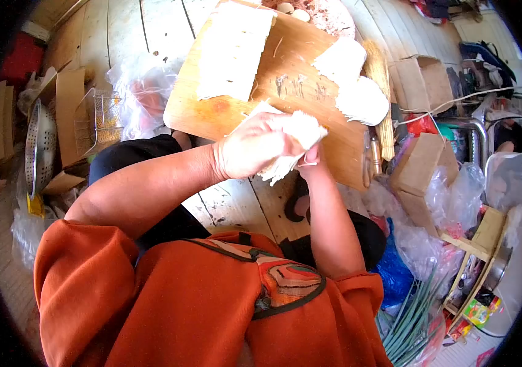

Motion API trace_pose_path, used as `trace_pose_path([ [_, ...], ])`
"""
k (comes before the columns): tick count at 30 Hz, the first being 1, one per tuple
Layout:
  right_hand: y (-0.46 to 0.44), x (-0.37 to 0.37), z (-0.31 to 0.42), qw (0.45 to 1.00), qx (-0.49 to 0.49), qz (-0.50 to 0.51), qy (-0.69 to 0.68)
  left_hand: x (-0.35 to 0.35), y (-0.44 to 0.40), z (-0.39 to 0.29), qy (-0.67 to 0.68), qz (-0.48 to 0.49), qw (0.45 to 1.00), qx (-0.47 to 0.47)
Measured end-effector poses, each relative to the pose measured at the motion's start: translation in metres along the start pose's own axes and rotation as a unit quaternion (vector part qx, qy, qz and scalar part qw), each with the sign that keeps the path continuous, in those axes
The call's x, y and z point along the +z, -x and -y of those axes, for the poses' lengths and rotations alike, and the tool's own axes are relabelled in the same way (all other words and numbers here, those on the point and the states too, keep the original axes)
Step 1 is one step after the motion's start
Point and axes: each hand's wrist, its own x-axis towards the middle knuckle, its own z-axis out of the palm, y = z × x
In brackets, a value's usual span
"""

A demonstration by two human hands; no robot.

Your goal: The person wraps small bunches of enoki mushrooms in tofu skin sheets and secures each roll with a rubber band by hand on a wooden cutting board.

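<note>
My left hand (250,147) is closed around a pale, stringy lump of food (298,129) above the near edge of a wooden board (200,115). Close against its right side, my right hand (311,156) has its fingers pressed together on the same lump; part of that hand is hidden. White strands hang below the lump. On the board lie a large white slab (236,49) at the left and two rounded white pieces, an upper one (340,59) and a lower one (362,101). Thin shreds are scattered between them.
A straw-coloured brush (381,85) lies along the board's right edge, near a wooden handle (375,156). At the left are a metal colander (39,150), a wire basket (107,116) and plastic bags (145,92). Cardboard boxes (421,82) and long green stalks (411,318) are at the right.
</note>
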Motion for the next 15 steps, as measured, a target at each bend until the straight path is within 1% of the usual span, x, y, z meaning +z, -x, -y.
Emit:
trace_pose_path([
  [1, -0.005, -0.003, -0.012, 1.000, 0.000, 0.009, -0.018, 0.000, -0.001, -0.006, 0.032, 0.013, 0.999, -0.006],
  [2, -0.010, -0.005, -0.024, 0.999, 0.001, 0.019, -0.036, 0.001, -0.005, -0.005, 0.132, 0.001, 0.990, -0.041],
  [5, 0.016, 0.008, 0.038, 0.996, -0.031, -0.034, 0.082, -0.010, -0.016, 0.001, 0.246, -0.006, 0.968, -0.055],
  [6, 0.020, 0.007, 0.047, 0.982, -0.011, -0.017, 0.187, -0.012, -0.018, 0.003, 0.247, -0.004, 0.968, -0.051],
  [7, 0.025, 0.007, 0.063, 0.957, 0.009, -0.002, 0.289, -0.014, -0.021, 0.005, 0.275, -0.015, 0.959, -0.067],
  [8, 0.031, 0.005, 0.083, 0.958, 0.036, 0.038, 0.284, -0.015, -0.023, 0.006, 0.304, -0.025, 0.949, -0.085],
  [9, 0.035, -0.001, 0.096, 0.957, 0.036, 0.036, 0.287, -0.015, -0.024, 0.007, 0.305, -0.022, 0.948, -0.083],
  [11, 0.043, -0.018, 0.112, 0.940, 0.114, 0.048, 0.319, -0.013, -0.026, 0.007, 0.326, -0.023, 0.941, -0.085],
  [13, 0.043, -0.029, 0.115, 0.980, -0.015, -0.009, 0.200, -0.008, -0.028, 0.005, 0.332, -0.031, 0.938, -0.095],
  [14, 0.048, -0.034, 0.120, 0.984, -0.059, -0.040, 0.160, -0.006, -0.030, 0.006, 0.333, -0.046, 0.938, -0.091],
  [15, 0.053, -0.031, 0.139, 0.982, -0.082, -0.048, 0.162, -0.005, -0.034, 0.008, 0.332, -0.059, 0.938, -0.085],
])
